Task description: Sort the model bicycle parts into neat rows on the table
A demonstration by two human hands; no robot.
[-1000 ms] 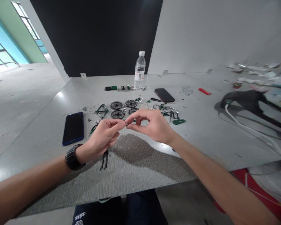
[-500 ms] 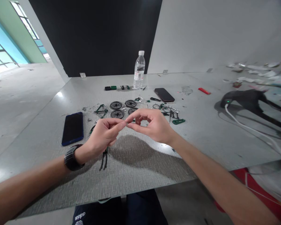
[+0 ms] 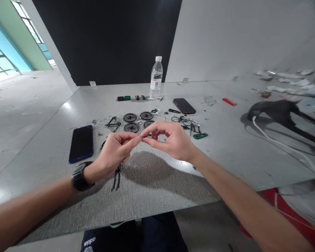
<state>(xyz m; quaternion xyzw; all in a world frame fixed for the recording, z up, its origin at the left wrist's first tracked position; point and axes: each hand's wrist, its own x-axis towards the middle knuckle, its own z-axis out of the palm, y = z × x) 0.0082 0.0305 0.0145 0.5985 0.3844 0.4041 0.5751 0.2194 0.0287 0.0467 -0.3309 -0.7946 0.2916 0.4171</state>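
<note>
The person's 2 hands meet in the air above the middle of the table (image 3: 160,189). The left hand (image 3: 115,150) has thumb and forefinger closed on a tiny piece (image 3: 142,138), with its other fingers folded under. The right hand (image 3: 173,141) pinches the same piece from the other side with thumb and forefinger, and its other 3 fingers are loosely curled and lifted. The piece is too small to make out. It sits between the 2 sets of fingertips, just in front of the wheels.

Behind the hands lie 4 black spoked wheels (image 3: 130,117) in a 2-by-2 cluster, the near right one partly hidden by the right fingers. There is 1 green frame (image 3: 113,124) just beside them on the left. There are 2 phones: a blue phone (image 3: 81,143) near the left hand and a dark phone (image 3: 184,105) further back. 1 water bottle (image 3: 156,78) stands upright at the far side. 1 watch (image 3: 80,176) is on the left wrist.

The near table edge runs under both forearms. Between it and the hands the surface is bare apart from 1 thin black forked part (image 3: 117,178) below the left hand. A scatter of small parts (image 3: 189,123) crowds the space just behind the right hand. A white cable (image 3: 278,143) lies well apart on the right.
</note>
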